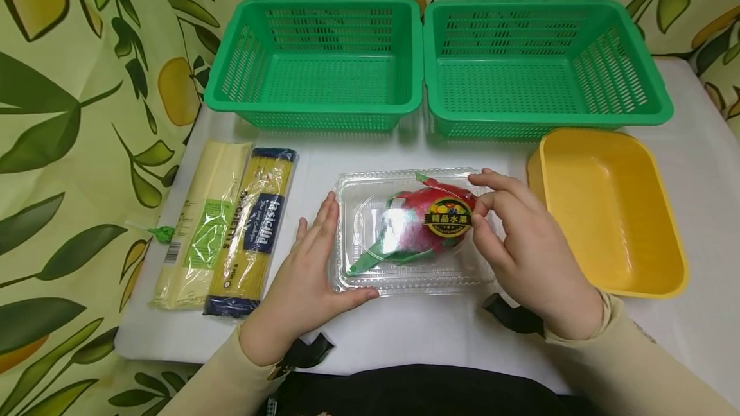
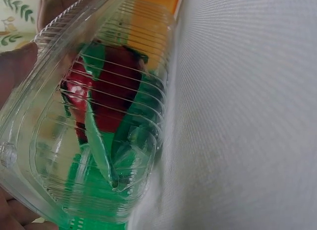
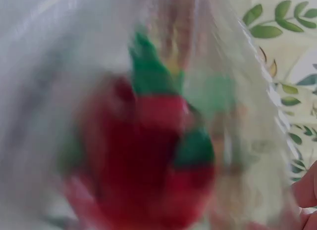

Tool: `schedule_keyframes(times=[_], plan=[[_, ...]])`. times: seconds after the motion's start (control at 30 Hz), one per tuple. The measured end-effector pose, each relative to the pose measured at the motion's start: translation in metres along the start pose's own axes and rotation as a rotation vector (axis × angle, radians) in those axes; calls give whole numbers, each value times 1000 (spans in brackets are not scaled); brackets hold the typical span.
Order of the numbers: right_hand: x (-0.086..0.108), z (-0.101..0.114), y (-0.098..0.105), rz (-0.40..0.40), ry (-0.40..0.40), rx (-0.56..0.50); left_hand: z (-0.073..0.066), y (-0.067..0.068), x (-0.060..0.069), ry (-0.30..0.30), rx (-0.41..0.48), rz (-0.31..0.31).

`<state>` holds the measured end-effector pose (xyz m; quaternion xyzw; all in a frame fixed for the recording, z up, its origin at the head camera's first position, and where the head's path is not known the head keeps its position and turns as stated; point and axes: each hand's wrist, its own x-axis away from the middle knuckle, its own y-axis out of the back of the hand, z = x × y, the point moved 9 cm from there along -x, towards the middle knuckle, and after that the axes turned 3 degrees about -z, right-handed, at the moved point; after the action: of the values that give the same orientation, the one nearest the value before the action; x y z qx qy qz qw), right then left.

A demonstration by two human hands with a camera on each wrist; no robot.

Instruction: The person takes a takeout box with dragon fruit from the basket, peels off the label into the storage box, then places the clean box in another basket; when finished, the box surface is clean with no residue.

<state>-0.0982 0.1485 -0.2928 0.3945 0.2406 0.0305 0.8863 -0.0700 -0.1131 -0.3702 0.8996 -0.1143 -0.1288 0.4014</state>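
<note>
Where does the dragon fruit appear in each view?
Head: the dragon fruit lies just right of and below centre.
Left wrist: left of centre, around mid-height.
Right wrist: blurred, slightly left of centre, reaching the bottom edge.
Shared landmark: the clear box around it.

Table [image 1: 416, 332]: covered in white cloth; backdrop [image 1: 58, 230]: pale, printed with green leaves and yellow fruit; left basket [image 1: 312, 108] and right basket [image 1: 549, 118]: green, perforated, upright, side by side along the far edge; tub [image 1: 601, 210]: yellow, rounded corners, upright, just in front of the right basket; spaghetti [image 1: 254, 223]: clear pack, dark blue ends, lying flat at left; pale pack [image 1: 199, 236]: green label, barcode, lying alongside the spaghetti on its left.
</note>
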Motion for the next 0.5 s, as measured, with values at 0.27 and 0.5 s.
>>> schedule_keyframes(times=[0.27, 0.5], plan=[[7, -18, 35, -92, -134, -11, 0, 1, -2, -7, -2, -4], [15, -40, 66, -194, -238, -1, 1, 0, -1, 2, 5, -3]])
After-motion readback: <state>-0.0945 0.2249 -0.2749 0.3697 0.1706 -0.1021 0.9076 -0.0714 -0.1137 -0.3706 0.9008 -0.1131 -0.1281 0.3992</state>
